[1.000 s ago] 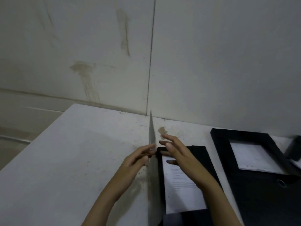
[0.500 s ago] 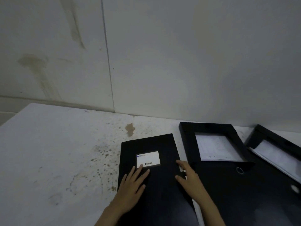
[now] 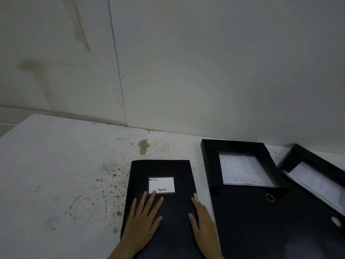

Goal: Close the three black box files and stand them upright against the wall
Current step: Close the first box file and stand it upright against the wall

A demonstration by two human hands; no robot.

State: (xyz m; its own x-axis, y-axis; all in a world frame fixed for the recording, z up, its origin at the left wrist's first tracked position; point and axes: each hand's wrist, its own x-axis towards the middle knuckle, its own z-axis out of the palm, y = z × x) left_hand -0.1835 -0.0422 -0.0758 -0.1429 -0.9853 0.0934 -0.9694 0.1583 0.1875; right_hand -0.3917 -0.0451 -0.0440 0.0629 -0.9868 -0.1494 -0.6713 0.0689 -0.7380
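Note:
Three black box files lie flat on a white table. The left box file (image 3: pixel 168 171) is closed, with a white label facing up. My left hand (image 3: pixel 143 219) rests flat on its lid, fingers spread, fingertips at the label. My right hand (image 3: pixel 202 220) lies along the lid's right edge, by a small clasp tab. The middle box file (image 3: pixel 235 148) lies open with papers inside and its lid spread toward me. The right box file (image 3: pixel 309 159) is open too, angled, with papers showing and partly cut off by the frame.
The stained white table (image 3: pixel 65 174) stretches bare to the left, its left edge at the frame's side. A pale wall (image 3: pixel 186 71) with a vertical seam rises right behind the table, close to the files' far ends.
One second ago the left file's lid stood on edge between my hands. It has swung down shut, and both hands now rest on it. The view has shifted right.

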